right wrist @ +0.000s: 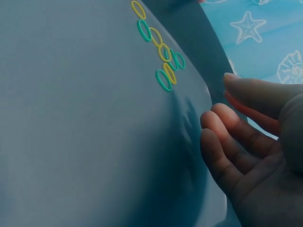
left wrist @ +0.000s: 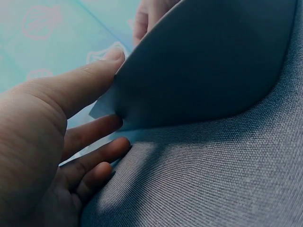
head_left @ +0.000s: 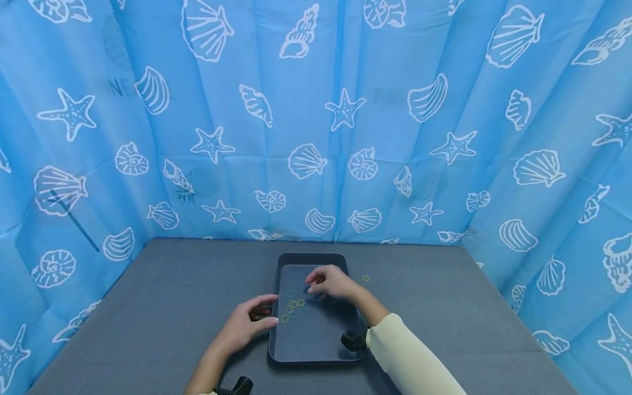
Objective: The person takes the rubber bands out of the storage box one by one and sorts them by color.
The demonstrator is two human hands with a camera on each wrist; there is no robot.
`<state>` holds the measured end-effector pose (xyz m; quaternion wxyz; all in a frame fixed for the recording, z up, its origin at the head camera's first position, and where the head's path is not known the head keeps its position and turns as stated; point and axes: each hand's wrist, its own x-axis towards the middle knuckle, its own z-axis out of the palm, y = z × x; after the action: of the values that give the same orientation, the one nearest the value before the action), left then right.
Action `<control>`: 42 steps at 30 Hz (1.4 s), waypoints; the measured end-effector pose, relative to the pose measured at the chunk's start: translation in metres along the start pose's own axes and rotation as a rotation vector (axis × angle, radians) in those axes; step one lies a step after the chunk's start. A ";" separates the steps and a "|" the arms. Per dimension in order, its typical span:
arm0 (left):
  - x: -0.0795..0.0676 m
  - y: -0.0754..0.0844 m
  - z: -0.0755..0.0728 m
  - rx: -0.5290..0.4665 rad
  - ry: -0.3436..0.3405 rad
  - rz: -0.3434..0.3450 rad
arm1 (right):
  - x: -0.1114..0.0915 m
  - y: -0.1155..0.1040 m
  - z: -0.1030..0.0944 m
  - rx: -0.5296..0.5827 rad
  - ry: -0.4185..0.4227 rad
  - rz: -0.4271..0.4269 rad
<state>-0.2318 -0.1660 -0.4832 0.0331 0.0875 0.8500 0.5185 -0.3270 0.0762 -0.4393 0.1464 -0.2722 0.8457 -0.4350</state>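
A dark grey rectangular tray [head_left: 316,351] lies on the table. Several small yellow bands [right wrist: 164,53] and green bands [right wrist: 163,80], thin as rubber bands, form a loose cluster on its floor near the left side. My left hand [head_left: 247,322] touches the tray's left side: the thumb rests against the rim and fingertips meet the outer wall. Over the tray, right of the cluster, hovers my right hand [head_left: 332,282] with fingers loosely bent. Nothing shows between its thumb and fingers in the right wrist view.
A single yellow band [head_left: 366,278] lies on the grey cloth table [head_left: 207,285], right of the tray. Behind and at both sides hangs a blue curtain [head_left: 316,192] with white shell prints. Each wrist wears a black device [head_left: 353,341].
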 end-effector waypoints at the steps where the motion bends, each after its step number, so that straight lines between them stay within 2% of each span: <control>1: 0.000 0.000 0.000 0.001 -0.001 -0.001 | 0.000 0.000 0.002 0.002 -0.006 0.002; 6: 0.000 -0.001 0.000 -0.004 -0.016 0.003 | 0.004 -0.001 0.010 -0.013 -0.022 0.017; 14: -0.007 0.015 -0.005 -0.046 -0.036 0.010 | 0.012 0.001 0.022 -0.082 -0.037 0.020; 23: 0.001 -0.004 -0.002 -0.014 -0.016 0.029 | 0.011 -0.003 0.028 -0.131 -0.029 0.035; 42: 0.000 -0.002 -0.002 -0.020 -0.015 0.037 | 0.013 -0.007 0.034 -0.269 -0.030 0.064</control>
<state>-0.2327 -0.1686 -0.4842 0.0310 0.1067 0.8428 0.5267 -0.3186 0.0425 -0.4535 0.1351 -0.2686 0.9024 -0.3086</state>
